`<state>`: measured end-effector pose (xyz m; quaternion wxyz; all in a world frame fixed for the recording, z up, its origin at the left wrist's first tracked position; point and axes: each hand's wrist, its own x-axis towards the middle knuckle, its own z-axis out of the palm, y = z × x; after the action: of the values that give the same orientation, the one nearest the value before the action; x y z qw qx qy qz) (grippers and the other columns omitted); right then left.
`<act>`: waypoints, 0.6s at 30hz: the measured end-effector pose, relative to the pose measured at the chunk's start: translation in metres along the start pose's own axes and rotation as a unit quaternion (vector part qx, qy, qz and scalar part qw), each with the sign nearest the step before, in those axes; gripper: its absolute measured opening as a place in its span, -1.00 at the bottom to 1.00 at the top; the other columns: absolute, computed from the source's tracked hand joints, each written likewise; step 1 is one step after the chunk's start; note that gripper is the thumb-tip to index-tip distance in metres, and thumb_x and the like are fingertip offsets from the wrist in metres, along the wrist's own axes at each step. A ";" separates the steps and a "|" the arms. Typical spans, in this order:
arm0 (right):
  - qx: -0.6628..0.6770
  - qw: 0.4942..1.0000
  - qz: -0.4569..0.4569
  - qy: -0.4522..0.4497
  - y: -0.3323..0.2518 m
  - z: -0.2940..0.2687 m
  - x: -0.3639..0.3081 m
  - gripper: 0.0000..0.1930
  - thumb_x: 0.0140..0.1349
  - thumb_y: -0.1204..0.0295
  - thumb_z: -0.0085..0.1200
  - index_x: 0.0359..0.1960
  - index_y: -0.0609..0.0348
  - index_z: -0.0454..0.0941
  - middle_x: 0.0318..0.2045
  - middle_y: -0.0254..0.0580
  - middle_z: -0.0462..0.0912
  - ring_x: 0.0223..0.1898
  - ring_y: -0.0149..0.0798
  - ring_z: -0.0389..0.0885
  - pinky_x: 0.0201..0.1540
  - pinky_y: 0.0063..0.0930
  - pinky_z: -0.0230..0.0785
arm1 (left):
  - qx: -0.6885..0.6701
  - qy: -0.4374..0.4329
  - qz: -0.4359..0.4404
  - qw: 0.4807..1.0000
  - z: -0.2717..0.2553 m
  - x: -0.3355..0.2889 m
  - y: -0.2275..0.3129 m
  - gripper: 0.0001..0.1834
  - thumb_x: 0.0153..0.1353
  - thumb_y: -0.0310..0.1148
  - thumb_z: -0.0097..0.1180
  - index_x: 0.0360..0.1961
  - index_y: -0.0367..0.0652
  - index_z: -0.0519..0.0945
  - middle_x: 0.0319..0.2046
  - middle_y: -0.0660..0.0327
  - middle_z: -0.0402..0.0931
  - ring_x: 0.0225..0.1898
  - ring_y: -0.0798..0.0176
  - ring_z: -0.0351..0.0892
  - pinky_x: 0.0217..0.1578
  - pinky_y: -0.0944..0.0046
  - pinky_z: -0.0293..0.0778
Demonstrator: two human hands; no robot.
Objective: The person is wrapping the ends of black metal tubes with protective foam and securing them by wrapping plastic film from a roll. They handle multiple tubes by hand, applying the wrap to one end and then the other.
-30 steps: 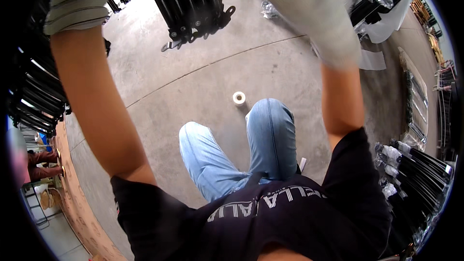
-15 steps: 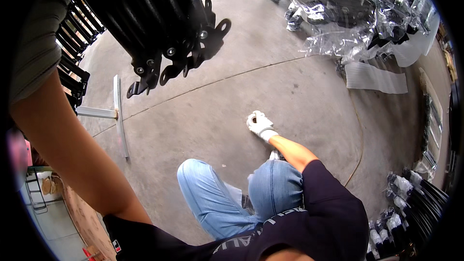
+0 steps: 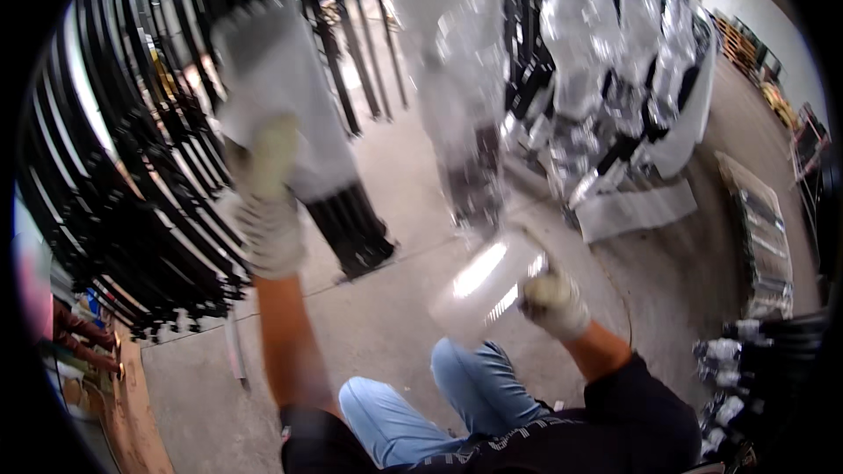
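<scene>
My right hand (image 3: pixel 555 298), in a white work glove, grips the end of a roll of clear plastic film (image 3: pixel 492 279) above the floor in front of my knees. My left hand (image 3: pixel 268 197), gloved as well, is raised to the left against a white wrapping sheet (image 3: pixel 294 96). That sheet lies around a hanging bundle of black metal tubes (image 3: pixel 351 228), whose lower ends stick out below it. Motion blurs the left fingers, so their grip cannot be made out.
Rows of black metal bars (image 3: pixel 132 140) hang at the left. Bundles in clear plastic (image 3: pixel 457 96) hang ahead and to the right. A white sheet (image 3: pixel 637 211) lies on the floor, near a pallet (image 3: pixel 764 246). Wrapped black tubes (image 3: pixel 746 369) lie at the lower right.
My right hand has come up from low over the floor, and the film roll now shows side-on. My left hand has come into view at the white sheet. The view has tilted up.
</scene>
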<state>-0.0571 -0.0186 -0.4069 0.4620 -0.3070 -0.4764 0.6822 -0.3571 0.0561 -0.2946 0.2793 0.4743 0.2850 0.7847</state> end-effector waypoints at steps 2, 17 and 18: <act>0.049 0.999 0.011 -0.017 -0.028 0.033 -0.013 -0.20 -0.30 0.26 0.26 0.08 0.17 0.19 -0.21 -0.11 0.49 -0.17 -0.23 0.50 -0.06 -0.35 0.33 | 0.022 0.034 -0.036 0.999 0.004 -0.012 0.000 -0.32 -0.06 -0.37 0.19 0.09 -0.20 0.17 -0.13 0.11 0.37 -0.23 0.23 0.49 -0.24 0.30 0.51; 0.204 0.975 0.056 0.061 -0.185 0.157 0.039 -0.43 0.04 0.20 0.01 0.10 0.06 0.16 -0.16 -0.23 0.41 -0.18 -0.35 0.41 -0.14 -0.48 0.34 | -0.070 0.107 -0.116 0.985 0.066 -0.030 0.052 -0.24 0.03 -0.24 0.13 0.18 -0.09 -0.02 0.00 0.13 0.19 -0.02 0.25 0.26 -0.03 0.28 0.26; 0.220 0.970 0.065 0.081 -0.187 0.159 0.034 -0.45 0.04 0.20 0.01 0.08 0.07 0.19 -0.17 -0.22 0.41 -0.18 -0.35 0.41 -0.14 -0.47 0.34 | -0.069 0.119 -0.068 0.988 0.078 -0.032 0.061 -0.26 0.07 -0.24 0.09 0.19 -0.09 -0.04 0.01 0.11 0.18 -0.02 0.24 0.25 -0.03 0.27 0.25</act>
<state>-0.1435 -0.0231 -0.1747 0.5093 -0.2825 -0.2550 0.7719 -0.2845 0.0061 -0.2400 0.3280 0.3371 0.2931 0.8324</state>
